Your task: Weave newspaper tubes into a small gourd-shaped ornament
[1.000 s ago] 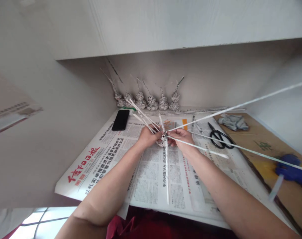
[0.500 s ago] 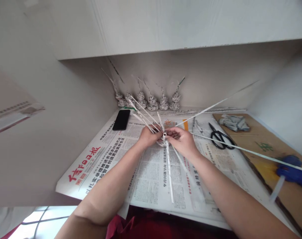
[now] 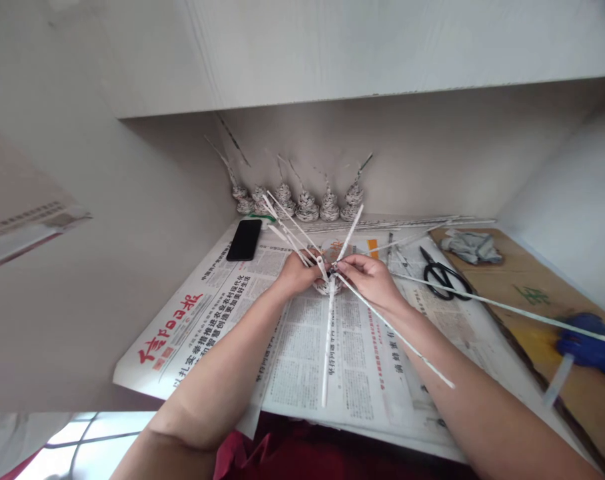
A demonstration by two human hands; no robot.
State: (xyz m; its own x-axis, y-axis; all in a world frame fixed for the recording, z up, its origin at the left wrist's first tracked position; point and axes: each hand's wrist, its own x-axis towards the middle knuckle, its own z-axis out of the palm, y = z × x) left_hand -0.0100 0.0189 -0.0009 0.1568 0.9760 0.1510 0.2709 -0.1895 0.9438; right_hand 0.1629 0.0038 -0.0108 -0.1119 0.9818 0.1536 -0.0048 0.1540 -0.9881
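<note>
Between my two hands is a small woven paper gourd (image 3: 322, 288), with several thin rolled-newspaper tubes fanning out from its top. My left hand (image 3: 297, 273) is closed around its left side, fingers partly hidden behind the tubes. My right hand (image 3: 371, 277) pinches a paper tube near the weave; which of the tubes is hard to make out. One white tube (image 3: 327, 353) points toward me, another (image 3: 402, 339) slants over my right forearm, and a third (image 3: 351, 230) leans up and away. A long strand (image 3: 502, 308) stretches right, past my right hand.
Several finished-looking woven gourds (image 3: 307, 208) line the back wall. A black phone (image 3: 244, 241) lies left on newspaper (image 3: 222, 313). At right are black scissors (image 3: 443, 277), cardboard (image 3: 520, 263), a crumpled cloth (image 3: 471, 246) and a blue glue gun (image 3: 590, 343). A shelf edge (image 3: 332, 103) overhangs.
The tubes at the weave have shifted: one now leans up and away, another slants across my right forearm. The long tube that rose to the upper right has dropped lower. My left hand barely moved.
</note>
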